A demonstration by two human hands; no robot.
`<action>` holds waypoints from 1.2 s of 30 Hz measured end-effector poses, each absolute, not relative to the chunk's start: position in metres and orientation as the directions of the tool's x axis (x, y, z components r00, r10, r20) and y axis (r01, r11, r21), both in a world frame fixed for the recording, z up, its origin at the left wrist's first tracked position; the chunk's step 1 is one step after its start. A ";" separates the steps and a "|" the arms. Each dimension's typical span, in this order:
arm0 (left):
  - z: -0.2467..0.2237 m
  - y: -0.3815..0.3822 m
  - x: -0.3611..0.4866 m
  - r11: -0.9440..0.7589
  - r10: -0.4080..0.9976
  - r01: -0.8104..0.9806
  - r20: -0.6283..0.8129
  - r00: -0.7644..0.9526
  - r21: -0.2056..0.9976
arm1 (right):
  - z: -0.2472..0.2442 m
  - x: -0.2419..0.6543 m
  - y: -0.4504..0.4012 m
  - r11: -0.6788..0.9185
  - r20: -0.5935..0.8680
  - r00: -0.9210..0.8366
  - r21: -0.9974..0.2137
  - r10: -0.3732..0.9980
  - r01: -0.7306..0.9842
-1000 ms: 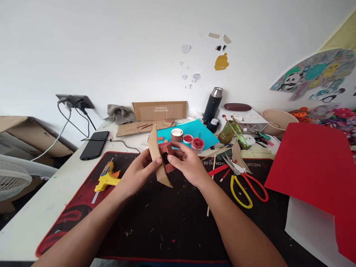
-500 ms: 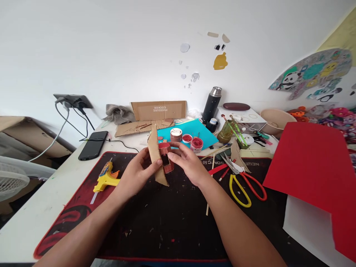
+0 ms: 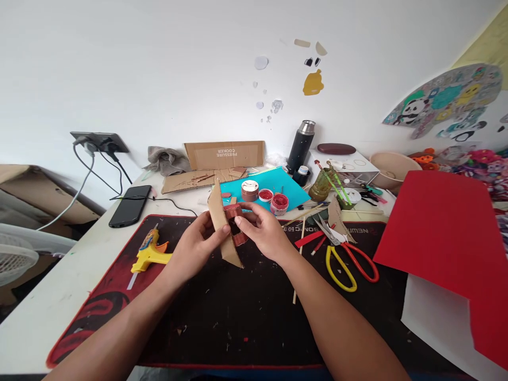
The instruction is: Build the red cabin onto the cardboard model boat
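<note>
Above the dark desk mat (image 3: 238, 317), my left hand (image 3: 198, 238) pinches a tan cardboard piece (image 3: 220, 217) with pointed ends, its thumb across the near face. Against that piece's right side sits a small reddish-brown painted cardboard part (image 3: 233, 211) with an opening in it. My right hand (image 3: 262, 230) has its thumb and fingers closed on this painted part from the right. Fingertips behind both pieces are partly hidden. I cannot tell whether the two pieces are joined or only pressed together.
A yellow glue gun (image 3: 148, 254) lies left, near a black phone (image 3: 130, 205). Scissors (image 3: 341, 254) and a thin wooden stick (image 3: 299, 259) lie right, beside red sheets (image 3: 440, 233). Paint jars (image 3: 279, 203) stand on blue paper (image 3: 296, 193); a black flask (image 3: 301, 145) is behind.
The cardboard piece has tilted slightly, its lower tip shifting right. The painted part is turned a little, and both hands keep their hold. The view has shifted slightly.
</note>
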State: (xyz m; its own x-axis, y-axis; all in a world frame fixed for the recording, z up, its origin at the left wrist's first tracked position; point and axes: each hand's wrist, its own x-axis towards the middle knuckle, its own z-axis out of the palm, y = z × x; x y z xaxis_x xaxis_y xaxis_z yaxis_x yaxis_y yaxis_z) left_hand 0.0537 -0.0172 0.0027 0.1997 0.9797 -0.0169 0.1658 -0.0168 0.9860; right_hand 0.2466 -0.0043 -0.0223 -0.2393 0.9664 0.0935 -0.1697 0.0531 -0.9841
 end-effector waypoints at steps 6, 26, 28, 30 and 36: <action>0.000 -0.018 0.055 -0.032 0.984 0.197 -0.004 0.181 0.980 | -0.028 0.241 -0.005 0.098 0.109 -0.184 -0.993 0.977 -0.068; -0.010 -0.011 0.051 -0.037 0.987 0.067 0.026 0.161 0.997 | -0.022 0.248 -0.004 -0.034 0.072 -0.344 -0.955 0.936 -0.294; -0.011 -0.011 0.051 -0.046 0.988 0.097 0.030 0.154 0.994 | -0.023 0.247 -0.004 -0.043 0.065 -0.339 -0.953 0.938 -0.299; -0.011 -0.011 0.051 -0.049 0.988 0.111 0.032 0.153 0.993 | -0.024 0.246 -0.004 -0.040 0.064 -0.331 -0.954 0.942 -0.298; -0.007 -0.011 0.049 -0.049 0.987 0.102 0.033 0.155 0.994 | -0.022 0.248 -0.004 0.009 0.112 -0.344 -0.958 0.932 -0.288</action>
State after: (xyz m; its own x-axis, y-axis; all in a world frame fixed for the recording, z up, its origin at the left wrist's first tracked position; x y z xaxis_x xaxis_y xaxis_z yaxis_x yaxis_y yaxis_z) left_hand 0.0490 -0.0106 -0.0071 0.1548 0.9874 0.0329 0.1019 -0.0491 0.9936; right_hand 0.2476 -0.0039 -0.0222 -0.3436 0.9324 0.1117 -0.2878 0.0087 -0.9576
